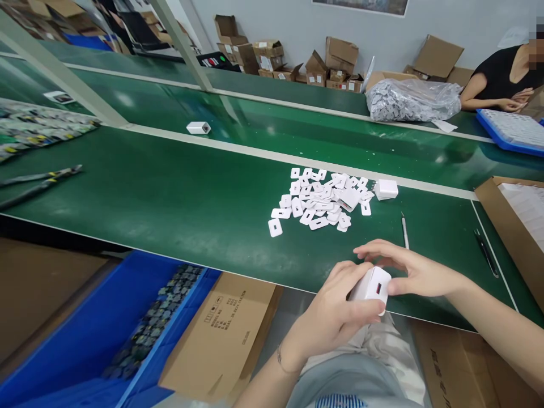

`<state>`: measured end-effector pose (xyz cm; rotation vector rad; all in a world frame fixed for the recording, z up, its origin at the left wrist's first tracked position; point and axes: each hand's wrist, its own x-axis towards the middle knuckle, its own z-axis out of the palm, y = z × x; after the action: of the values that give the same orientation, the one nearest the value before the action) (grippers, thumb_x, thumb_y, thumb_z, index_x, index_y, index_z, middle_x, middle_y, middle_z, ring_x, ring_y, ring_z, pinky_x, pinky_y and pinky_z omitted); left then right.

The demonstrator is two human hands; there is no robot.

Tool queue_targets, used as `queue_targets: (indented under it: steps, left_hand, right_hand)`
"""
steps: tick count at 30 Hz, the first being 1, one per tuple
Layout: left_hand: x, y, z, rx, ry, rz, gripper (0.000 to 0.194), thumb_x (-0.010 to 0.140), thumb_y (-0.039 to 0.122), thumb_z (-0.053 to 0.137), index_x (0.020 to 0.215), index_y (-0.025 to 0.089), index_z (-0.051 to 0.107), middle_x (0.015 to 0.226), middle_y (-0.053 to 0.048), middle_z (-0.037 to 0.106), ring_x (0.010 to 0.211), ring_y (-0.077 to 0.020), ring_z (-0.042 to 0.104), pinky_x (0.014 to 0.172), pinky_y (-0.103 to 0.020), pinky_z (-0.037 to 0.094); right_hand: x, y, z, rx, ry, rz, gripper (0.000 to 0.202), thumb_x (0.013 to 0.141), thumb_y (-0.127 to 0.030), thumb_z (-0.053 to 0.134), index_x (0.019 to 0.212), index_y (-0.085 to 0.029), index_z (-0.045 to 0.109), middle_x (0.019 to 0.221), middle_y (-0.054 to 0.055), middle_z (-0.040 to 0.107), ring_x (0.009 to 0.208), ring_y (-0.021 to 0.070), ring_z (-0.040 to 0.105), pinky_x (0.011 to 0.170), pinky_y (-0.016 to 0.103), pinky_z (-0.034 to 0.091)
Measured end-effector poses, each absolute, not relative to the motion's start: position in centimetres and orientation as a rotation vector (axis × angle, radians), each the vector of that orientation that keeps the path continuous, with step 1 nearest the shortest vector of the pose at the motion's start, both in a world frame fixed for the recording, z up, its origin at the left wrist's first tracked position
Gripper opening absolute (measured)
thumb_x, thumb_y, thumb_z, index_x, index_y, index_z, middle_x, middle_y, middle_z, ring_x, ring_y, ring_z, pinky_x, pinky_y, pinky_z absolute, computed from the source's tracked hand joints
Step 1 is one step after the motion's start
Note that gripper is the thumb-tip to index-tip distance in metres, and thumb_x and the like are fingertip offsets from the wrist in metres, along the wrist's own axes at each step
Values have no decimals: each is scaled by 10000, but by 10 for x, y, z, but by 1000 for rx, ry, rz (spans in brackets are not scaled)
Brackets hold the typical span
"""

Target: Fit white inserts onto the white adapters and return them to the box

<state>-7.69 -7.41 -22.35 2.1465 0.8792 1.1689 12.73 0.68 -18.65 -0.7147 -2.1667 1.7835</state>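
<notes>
My left hand [329, 309] is closed around a white USB wall charger [370, 288], held above the bench's near edge with its dark port facing me. At the charger's right side is my right hand [410, 269]. Its thumb tip is at the charger's edge, apparently touching, while its other fingers stretch out loosely beyond it. Farther up the bench lies a loose pile of white slotted end plates [317, 198]. Another white charger [386, 189] with prongs rests at the pile's right. A white pen-like tool [404, 231] lies just beyond my right hand.
Black tweezers [487, 254] and a cardboard box [510, 226] are at the right. Pliers [42, 182] lie at the left. Below stand a blue bin [140, 272] and a carton [221, 334]. Across the belt, a co-worker [505, 79] sits near a plastic bag [410, 101] of white parts.
</notes>
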Motion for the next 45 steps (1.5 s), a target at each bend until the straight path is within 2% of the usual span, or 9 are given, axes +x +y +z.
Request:
queue_targets:
  steps: [3,6,8,11,16,24,38,42,45]
  left_hand:
    - [-78,-74,-213,2369,956,1083,286,878,105,501,892,323,684,1161,-63,646,1070,-227,598,967,-467,420]
    - [-76,-76,-218,2378,995,1237,320,858,77,537,964,354,657,1275,-40,565,1221,-251,514,1028,-495,385]
    - [-72,-76,-229,2139,1070,1464,340,845,175,636,1123,365,586,1358,-59,476,1286,-275,456,1048,-498,397]
    - [-62,-74,-242,1558,1083,1561,628,781,410,737,1325,302,442,1299,-113,507,1188,-270,543,969,-431,501]
    - [-51,-68,-232,1145,959,1485,462,781,376,746,1179,198,594,1161,-105,660,1081,-240,635,949,-350,527]
    - [-50,-67,-223,1252,910,1503,428,778,265,754,1183,212,626,1155,-70,680,1059,-208,646,924,-287,530]
    - [-39,-72,-222,1214,1024,1516,430,697,256,809,1107,213,687,1076,-55,708,995,-208,653,887,-272,525]
    - [-32,-62,-222,810,952,1376,402,651,332,836,984,138,723,949,-86,750,882,-215,696,815,-272,552]
    - [-28,-51,-223,342,817,1135,385,729,406,762,900,64,719,774,-120,746,716,-210,711,702,-280,572]
  right_hand:
    - [124,-1,-198,-704,-1893,2033,607,843,-506,667,1358,-232,500,1305,121,543,1139,227,568,936,387,510]
    - [121,-8,-201,-676,-1732,1945,542,826,-439,713,1303,-235,557,1232,100,588,1088,218,595,896,356,532]
    - [120,-12,-200,-666,-1693,1758,474,839,-388,714,1283,-280,589,1160,70,577,1049,197,601,884,330,535]
    - [117,-17,-197,-667,-1720,1473,441,850,-321,710,1278,-343,606,1140,59,511,1042,185,579,867,296,537]
    - [114,-27,-200,-679,-1780,1204,445,879,-298,672,1305,-383,578,1219,73,454,1100,203,533,864,287,533]
    - [118,-36,-205,-625,-1908,934,349,981,-304,496,1320,-364,551,1383,68,438,1253,235,449,1002,362,439]
    - [112,-49,-212,-648,-1648,941,176,975,-316,498,971,-280,670,1298,65,535,1099,228,557,871,354,481]
    - [124,-42,-211,-905,-1758,868,237,981,-327,493,1146,-341,663,1265,47,582,1175,233,542,942,371,463]
    - [139,-40,-214,-1112,-1809,639,354,998,-347,444,1339,-361,540,1307,56,563,1163,231,538,973,408,447]
